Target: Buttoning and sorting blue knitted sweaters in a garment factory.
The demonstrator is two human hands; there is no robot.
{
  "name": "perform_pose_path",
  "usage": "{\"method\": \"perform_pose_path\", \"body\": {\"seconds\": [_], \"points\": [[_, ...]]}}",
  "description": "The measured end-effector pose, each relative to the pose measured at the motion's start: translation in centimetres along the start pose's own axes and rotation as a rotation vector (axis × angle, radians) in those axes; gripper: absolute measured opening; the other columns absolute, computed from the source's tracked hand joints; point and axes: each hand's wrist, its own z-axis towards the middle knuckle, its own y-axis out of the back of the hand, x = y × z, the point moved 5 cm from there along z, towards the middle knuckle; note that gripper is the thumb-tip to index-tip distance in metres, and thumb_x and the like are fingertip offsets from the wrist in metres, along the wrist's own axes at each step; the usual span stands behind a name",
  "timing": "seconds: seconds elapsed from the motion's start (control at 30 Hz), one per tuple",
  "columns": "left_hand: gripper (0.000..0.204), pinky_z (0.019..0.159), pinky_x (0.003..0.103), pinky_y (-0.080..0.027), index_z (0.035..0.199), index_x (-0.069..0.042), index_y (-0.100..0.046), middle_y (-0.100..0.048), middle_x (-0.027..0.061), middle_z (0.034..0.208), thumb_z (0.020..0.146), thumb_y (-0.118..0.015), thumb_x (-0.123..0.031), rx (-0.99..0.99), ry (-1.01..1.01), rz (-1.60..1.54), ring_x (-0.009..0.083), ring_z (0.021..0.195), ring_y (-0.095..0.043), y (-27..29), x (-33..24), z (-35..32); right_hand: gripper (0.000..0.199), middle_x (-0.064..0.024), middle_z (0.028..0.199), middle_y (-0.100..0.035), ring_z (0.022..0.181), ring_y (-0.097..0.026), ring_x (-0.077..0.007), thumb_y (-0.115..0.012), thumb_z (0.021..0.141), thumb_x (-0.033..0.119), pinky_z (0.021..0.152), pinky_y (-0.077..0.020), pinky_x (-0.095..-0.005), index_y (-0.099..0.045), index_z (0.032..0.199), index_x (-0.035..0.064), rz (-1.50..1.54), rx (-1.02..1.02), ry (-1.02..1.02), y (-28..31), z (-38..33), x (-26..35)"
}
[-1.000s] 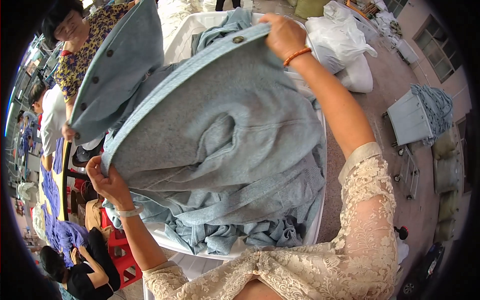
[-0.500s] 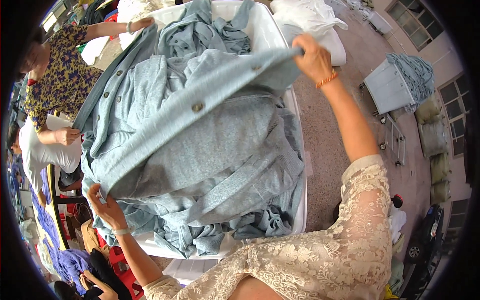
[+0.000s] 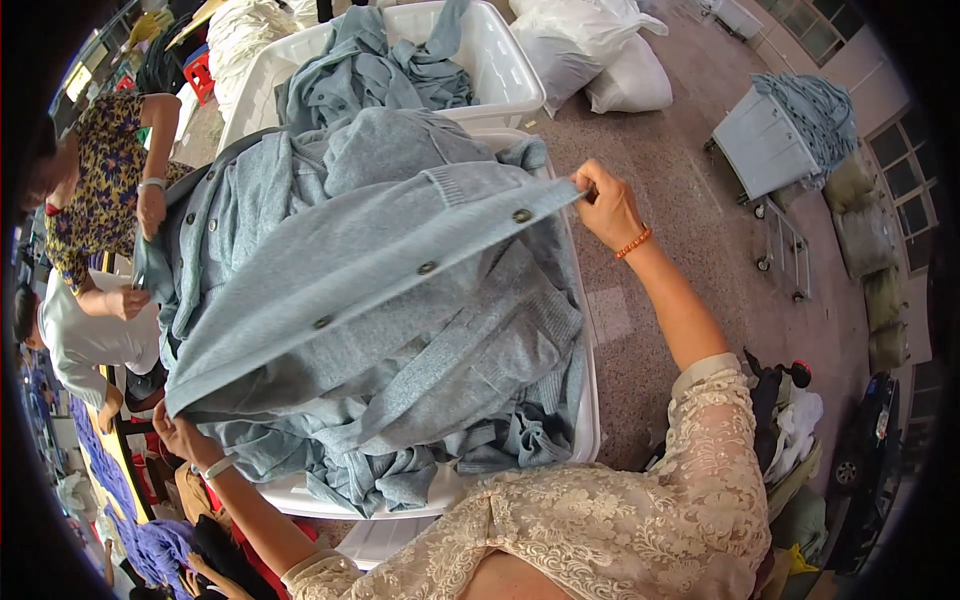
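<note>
A grey-blue knit cardigan (image 3: 400,235) is stretched between my two hands, its button band running taut on a slant with several dark buttons. My right hand (image 3: 610,208), an orange bead bracelet at its wrist, pinches the band's upper right end. At the lower left my left hand (image 3: 186,438) holds the other end of the band between thumb and fingers. Beneath the cardigan lies a heap of similar grey-blue knit garments (image 3: 390,478), filling a white plastic tub (image 3: 588,425).
Across from me at the left, a person in a flowered top (image 3: 110,150) holds the edge of another grey-blue garment. A second white tub (image 3: 525,85) with knitwear stands beyond. White sacks (image 3: 630,75) and a wheeled cart (image 3: 765,140) of knitwear stand to the right.
My right hand has come down with its end of the cardigan, and my left hand has shifted slightly down and left. The other person's raised hand has dropped toward their lower one.
</note>
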Motion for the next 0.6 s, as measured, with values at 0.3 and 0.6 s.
{"method": "perform_pose_path", "body": {"seconds": [0.3, 0.6], "points": [[0.037, 0.060, 0.023, -0.037, 0.115, -0.013, -0.050, -0.055, -0.0021, 0.087, 0.082, -0.067, -0.020, -0.064, 0.449, 0.249, 0.0090, 0.074, -0.049, -0.5, 7.4, -3.9, 0.032, -0.0098, 0.083, -0.061, 0.083, -0.061, -0.0289, -0.073, 0.074, 0.031, 0.070, -0.0505, -0.0382, -0.054, 0.082, 0.0066, -0.128, 0.366, -0.254, -5.3, -7.3, -3.7], [0.048, 0.089, 0.034, -0.041, 0.116, -0.001, -0.053, -0.059, 0.0089, 0.110, 0.075, -0.074, -0.014, 0.802, 0.288, 0.445, 0.0204, 0.106, -0.054, -9.7, 0.8, -23.3, 0.062, -0.0122, 0.095, -0.063, 0.066, -0.058, -0.0127, -0.075, 0.078, 0.032, 0.053, -0.0470, -0.0250, -0.052, 0.121, -0.0065, 0.545, 0.480, -0.604, -10.6, -10.9, -3.6]]}}
